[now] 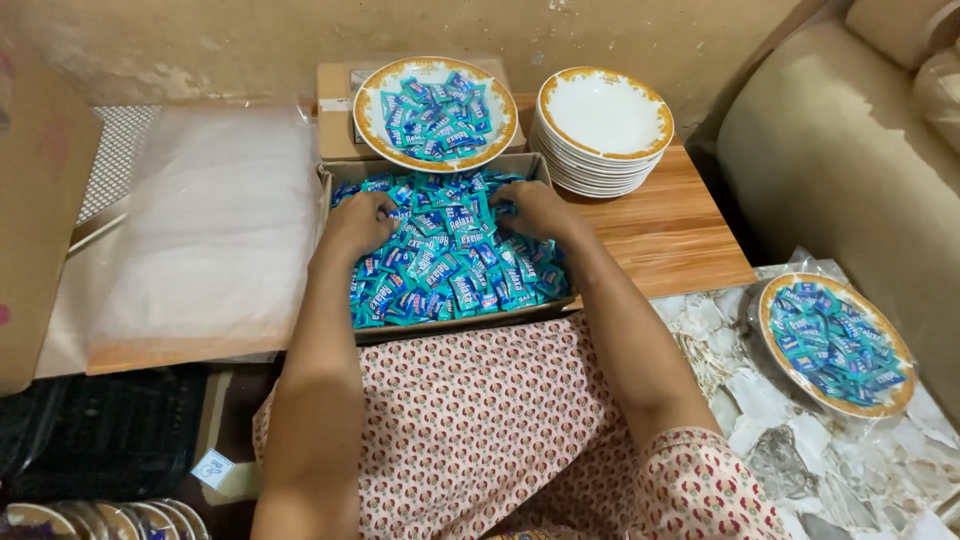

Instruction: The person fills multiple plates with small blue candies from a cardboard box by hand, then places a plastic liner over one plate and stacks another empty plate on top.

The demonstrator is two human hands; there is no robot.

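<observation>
Both hands are sunk into a cardboard box (345, 180) heaped with blue wrapped sweets (450, 265). The left hand (358, 222) and right hand (538, 210) lie palm-down, fingers curled into the pile; whether either has hold of any I cannot tell. A filled plate (372, 100) sits just behind, empty stacked plates (603, 150) beside it
</observation>
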